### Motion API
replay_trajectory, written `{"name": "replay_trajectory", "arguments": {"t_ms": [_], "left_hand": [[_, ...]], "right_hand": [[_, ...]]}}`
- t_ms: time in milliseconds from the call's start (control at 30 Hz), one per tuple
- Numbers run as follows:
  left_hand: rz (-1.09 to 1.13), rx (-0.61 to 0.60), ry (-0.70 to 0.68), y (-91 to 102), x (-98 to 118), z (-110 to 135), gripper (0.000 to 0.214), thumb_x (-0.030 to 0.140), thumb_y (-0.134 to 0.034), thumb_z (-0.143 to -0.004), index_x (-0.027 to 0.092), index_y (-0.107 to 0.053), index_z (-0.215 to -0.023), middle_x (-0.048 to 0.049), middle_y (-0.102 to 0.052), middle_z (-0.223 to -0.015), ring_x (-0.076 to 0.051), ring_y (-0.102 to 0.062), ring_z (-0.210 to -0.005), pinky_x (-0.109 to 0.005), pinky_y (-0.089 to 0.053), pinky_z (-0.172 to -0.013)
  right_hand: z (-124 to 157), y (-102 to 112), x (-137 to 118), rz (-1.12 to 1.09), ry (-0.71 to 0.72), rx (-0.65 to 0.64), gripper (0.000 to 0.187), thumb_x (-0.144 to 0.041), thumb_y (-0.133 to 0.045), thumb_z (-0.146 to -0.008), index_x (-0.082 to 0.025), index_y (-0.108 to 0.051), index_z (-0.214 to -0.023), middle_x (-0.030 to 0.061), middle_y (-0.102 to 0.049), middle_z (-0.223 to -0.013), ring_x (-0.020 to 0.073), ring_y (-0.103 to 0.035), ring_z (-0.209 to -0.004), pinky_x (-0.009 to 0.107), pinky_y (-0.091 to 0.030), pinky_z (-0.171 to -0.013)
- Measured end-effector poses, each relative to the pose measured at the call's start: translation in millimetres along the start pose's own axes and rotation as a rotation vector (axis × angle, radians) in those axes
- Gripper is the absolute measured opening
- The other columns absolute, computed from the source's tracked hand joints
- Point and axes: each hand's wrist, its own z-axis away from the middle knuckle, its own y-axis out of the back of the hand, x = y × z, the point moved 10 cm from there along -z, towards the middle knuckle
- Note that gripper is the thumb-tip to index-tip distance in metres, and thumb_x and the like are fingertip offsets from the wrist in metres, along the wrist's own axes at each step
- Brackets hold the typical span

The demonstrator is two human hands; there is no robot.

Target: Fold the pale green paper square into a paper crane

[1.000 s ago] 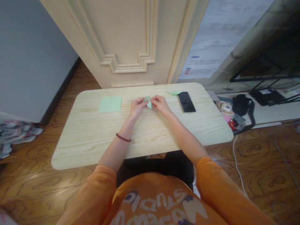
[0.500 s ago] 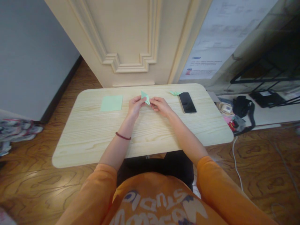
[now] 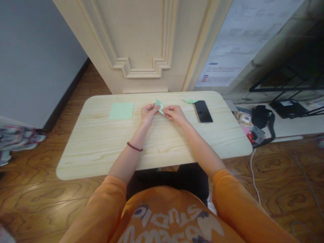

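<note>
Seen from above, a person in an orange short-sleeved top with pale lettering (image 3: 172,221) reaches both bare forearms forward over a pale, wood-grained table with rounded corners (image 3: 162,145). The arms slant inward from the elbows, so that the hands meet near the table's far edge, a little apart from each other.

Between them is a small, folded, pointed piece of mint-green paper (image 3: 159,103), one tip aimed away from the person and another toward the right fingertips. The left hand (image 3: 149,113) grips it from the left, thumb laid across the near face, the other fingers curled behind and partly hidden. The right hand (image 3: 175,114) comes in from the right, knuckles up and fingers bent, thumb and forefinger drawn narrowly together at the paper's lower tip. The left wrist is nearly straight, with a dark red beaded bracelet (image 3: 134,147) further up the forearm; the right hand bends slightly inward from its arm.

Left of the hands, a flat mint-green square of paper (image 3: 122,110) lies on the table. To their right, well apart, a mint-green folded paper figure with pointed ends (image 3: 189,101) sits just beside the upper corner of a black-screened rectangular phone (image 3: 203,111).
</note>
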Motion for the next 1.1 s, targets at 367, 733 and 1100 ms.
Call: {"name": "replay_trajectory", "arguments": {"t_ms": [367,733,1100], "left_hand": [[0.007,-0.044,0.06,-4.6,-6.7,0.0,0.047,0.029,-0.091,-0.04,0.015,-0.071,-0.081,-0.002,-0.072,-0.072,-0.014,-0.064,-0.067,-0.028,-0.051,-0.072],[0.072,-0.038,0.047,-1.8,-3.7,-3.1,0.039,0.036,-0.092,-0.047,0.014,-0.071,-0.072,-0.0005,-0.068,-0.069,-0.012,-0.061,-0.065,-0.025,-0.05,-0.068],[-0.234,-0.153,-0.096,-16.9,12.4,2.9,0.048,0.044,-0.091,-0.044,0.017,-0.065,-0.074,0.0013,-0.066,-0.059,-0.011,-0.058,-0.053,-0.022,-0.044,-0.054]], "right_hand": [[4.6,-5.2,-3.8,0.086,0.011,-0.028,0.027,-0.033,-0.078,-0.069,-0.015,-0.059,-0.062,-0.0039,-0.052,-0.049,0.0055,-0.042,-0.044,0.018,-0.027,-0.041],[5.4,-18.5,4.2,0.104,-0.028,-0.19,0.027,-0.032,-0.071,-0.077,-0.017,-0.052,-0.065,-0.0059,-0.049,-0.051,0.0046,-0.04,-0.043,0.016,-0.023,-0.039],[-7.2,12.8,-11.5,-0.05,0.144,0.021,0.041,-0.047,-0.084,-0.052,-0.019,-0.066,-0.075,-0.003,-0.063,-0.063,0.0086,-0.051,-0.055,0.021,-0.041,-0.05]]}}
